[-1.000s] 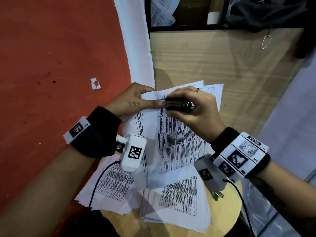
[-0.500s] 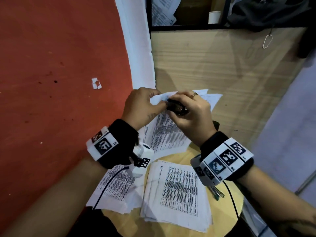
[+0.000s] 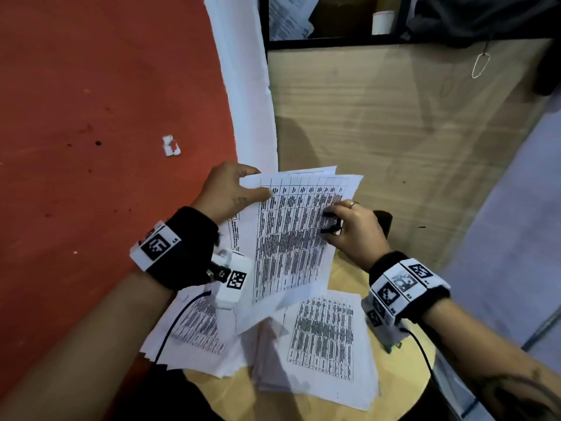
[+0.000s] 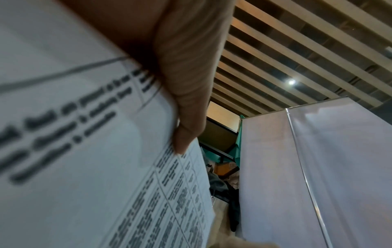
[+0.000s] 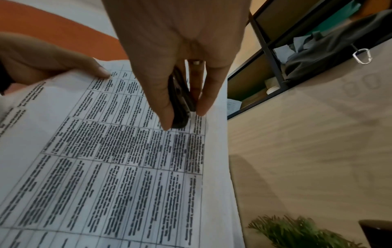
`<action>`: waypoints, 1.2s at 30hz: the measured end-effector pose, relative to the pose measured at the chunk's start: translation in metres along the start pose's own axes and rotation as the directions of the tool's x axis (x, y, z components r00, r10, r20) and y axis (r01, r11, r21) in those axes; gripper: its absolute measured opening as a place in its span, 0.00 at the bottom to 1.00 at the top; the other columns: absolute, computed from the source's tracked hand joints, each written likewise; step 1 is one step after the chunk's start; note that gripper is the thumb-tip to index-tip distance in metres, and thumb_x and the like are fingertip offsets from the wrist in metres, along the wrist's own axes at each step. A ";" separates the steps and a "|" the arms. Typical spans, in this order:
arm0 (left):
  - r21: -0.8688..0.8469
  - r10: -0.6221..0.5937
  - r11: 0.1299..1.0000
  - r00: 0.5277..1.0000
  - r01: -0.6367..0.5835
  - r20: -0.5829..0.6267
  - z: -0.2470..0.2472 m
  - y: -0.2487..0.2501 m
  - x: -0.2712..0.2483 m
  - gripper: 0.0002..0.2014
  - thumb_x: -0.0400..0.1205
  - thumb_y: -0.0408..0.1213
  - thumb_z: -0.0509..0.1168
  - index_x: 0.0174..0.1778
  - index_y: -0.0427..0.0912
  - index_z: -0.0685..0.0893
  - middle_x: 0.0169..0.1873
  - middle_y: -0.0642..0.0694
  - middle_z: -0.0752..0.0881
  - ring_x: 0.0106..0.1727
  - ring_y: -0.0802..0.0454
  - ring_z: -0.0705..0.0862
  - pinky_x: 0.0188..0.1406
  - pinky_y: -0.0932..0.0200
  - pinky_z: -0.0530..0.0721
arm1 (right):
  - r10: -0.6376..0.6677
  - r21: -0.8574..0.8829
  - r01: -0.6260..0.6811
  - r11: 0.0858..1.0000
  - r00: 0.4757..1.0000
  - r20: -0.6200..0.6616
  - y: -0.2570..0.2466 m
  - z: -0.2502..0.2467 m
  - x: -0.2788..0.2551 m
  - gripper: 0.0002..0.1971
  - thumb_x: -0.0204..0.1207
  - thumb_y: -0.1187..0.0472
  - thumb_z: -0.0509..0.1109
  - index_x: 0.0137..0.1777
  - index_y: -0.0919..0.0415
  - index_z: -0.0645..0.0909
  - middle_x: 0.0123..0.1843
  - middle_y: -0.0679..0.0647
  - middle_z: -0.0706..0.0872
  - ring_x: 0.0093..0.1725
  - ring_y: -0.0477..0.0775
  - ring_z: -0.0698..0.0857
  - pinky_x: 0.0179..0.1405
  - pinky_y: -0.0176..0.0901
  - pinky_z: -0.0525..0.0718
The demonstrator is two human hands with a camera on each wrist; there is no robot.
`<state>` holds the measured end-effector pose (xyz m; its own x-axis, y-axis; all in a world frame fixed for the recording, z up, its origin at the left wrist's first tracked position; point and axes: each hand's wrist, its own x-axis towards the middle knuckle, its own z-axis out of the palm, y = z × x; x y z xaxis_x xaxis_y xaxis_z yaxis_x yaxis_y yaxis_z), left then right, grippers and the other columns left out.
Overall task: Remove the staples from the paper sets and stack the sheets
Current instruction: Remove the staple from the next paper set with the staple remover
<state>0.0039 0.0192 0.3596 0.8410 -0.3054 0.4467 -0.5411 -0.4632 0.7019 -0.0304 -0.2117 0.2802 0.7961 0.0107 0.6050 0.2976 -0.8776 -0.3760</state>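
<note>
Two fanned table-printed sheets [image 3: 291, 238], left hand [image 3: 227, 189] pinching corner, right hand [image 3: 355, 229] gripping black remover [image 3: 331, 223].

Held sheets [image 3: 291, 235] above two paper stacks [image 3: 321, 344] on table [image 3: 403, 378].

The setting appears to be an office or shared workspace. Evidence: a wood-grain cabinet [image 3: 394, 141] with black-framed shelves [image 5: 269, 55] holding papers, a paper cup [image 3: 383, 22], white partition panels [image 4: 297, 176], a slatted ceiling [image 4: 307, 50] with a recessed light [image 4: 291, 82], and printed tables piled on a round table [image 3: 403, 384].
</note>
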 end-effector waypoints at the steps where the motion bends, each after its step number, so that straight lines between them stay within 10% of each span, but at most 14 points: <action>1: -0.013 -0.005 1.000 1.000 0.005 0.021 -0.001 -0.002 0.001 0.14 0.67 0.43 0.78 0.41 0.36 0.90 0.39 0.38 0.91 0.38 0.54 0.84 0.45 0.52 0.82 | 0.011 -0.010 -0.011 1.000 1.000 0.029 0.001 -0.001 0.000 0.21 0.63 0.64 0.79 0.58 0.63 0.85 0.55 0.59 0.85 0.56 0.63 0.83 0.52 0.50 0.80; 6: -0.046 0.014 0.999 0.995 -0.009 0.100 -0.001 -0.005 0.002 0.03 0.73 0.31 0.76 0.41 0.38 0.90 0.39 0.40 0.91 0.40 0.56 0.84 0.46 0.59 0.79 | -0.090 0.049 0.090 0.995 0.996 -0.006 -0.006 -0.017 0.006 0.22 0.59 0.68 0.80 0.55 0.64 0.85 0.69 0.63 0.73 0.56 0.61 0.82 0.53 0.49 0.82; 10: -0.033 0.066 0.998 0.980 -0.061 0.185 0.001 -0.006 0.006 0.12 0.70 0.36 0.77 0.43 0.31 0.89 0.43 0.34 0.91 0.41 0.53 0.84 0.47 0.57 0.80 | -0.234 0.150 0.230 0.962 0.972 0.010 -0.016 -0.030 0.018 0.20 0.55 0.70 0.82 0.50 0.64 0.86 0.76 0.61 0.64 0.60 0.39 0.72 0.56 0.30 0.71; 15: 0.042 0.065 0.996 0.970 -0.077 0.235 0.000 -0.010 0.010 0.12 0.70 0.46 0.78 0.36 0.40 0.90 0.34 0.38 0.90 0.36 0.55 0.83 0.41 0.54 0.79 | -0.187 0.137 0.169 0.976 0.974 0.127 -0.024 -0.038 0.027 0.24 0.54 0.67 0.84 0.53 0.62 0.87 0.54 0.59 0.83 0.50 0.52 0.81 0.48 0.19 0.69; 18: 0.486 0.068 0.868 0.995 -0.098 0.079 0.004 -0.004 0.008 0.16 0.66 0.59 0.74 0.43 0.54 0.88 0.39 0.55 0.87 0.53 0.50 0.79 0.56 0.47 0.70 | -0.150 0.114 0.134 0.984 0.977 0.149 -0.029 -0.040 0.025 0.24 0.55 0.65 0.84 0.54 0.61 0.87 0.52 0.57 0.83 0.48 0.46 0.78 0.44 0.11 0.65; 24: 0.719 0.232 0.658 0.969 -0.225 0.090 0.029 0.018 0.004 0.16 0.75 0.59 0.68 0.53 0.55 0.86 0.44 0.52 0.86 0.59 0.48 0.76 0.54 0.49 0.62 | -0.113 0.082 0.102 0.991 0.984 0.140 -0.037 -0.044 0.023 0.24 0.54 0.62 0.84 0.53 0.60 0.87 0.50 0.58 0.84 0.48 0.52 0.80 0.43 0.29 0.68; 28: 0.615 0.226 0.743 0.964 -0.264 0.142 0.032 0.019 0.006 0.13 0.76 0.54 0.64 0.38 0.47 0.84 0.30 0.51 0.77 0.48 0.42 0.81 0.47 0.52 0.66 | -0.123 0.068 0.115 0.991 0.985 0.121 -0.037 -0.050 0.020 0.24 0.54 0.62 0.84 0.54 0.61 0.86 0.51 0.57 0.83 0.47 0.49 0.79 0.41 0.29 0.67; 36: 0.406 0.224 0.871 0.960 -0.274 0.168 0.028 0.016 0.011 0.13 0.72 0.53 0.69 0.44 0.50 0.90 0.28 0.51 0.84 0.39 0.45 0.84 0.35 0.58 0.69 | -0.128 0.102 0.119 0.988 0.988 0.082 -0.041 -0.054 0.014 0.24 0.55 0.61 0.85 0.53 0.63 0.86 0.50 0.58 0.83 0.50 0.55 0.81 0.48 0.32 0.71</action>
<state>0.0041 -0.0148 0.3596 0.6849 -0.5367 0.4928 -0.7053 -0.6580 0.2637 -0.0594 -0.2016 0.3417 0.7919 0.1618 0.5889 0.4424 -0.8167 -0.3706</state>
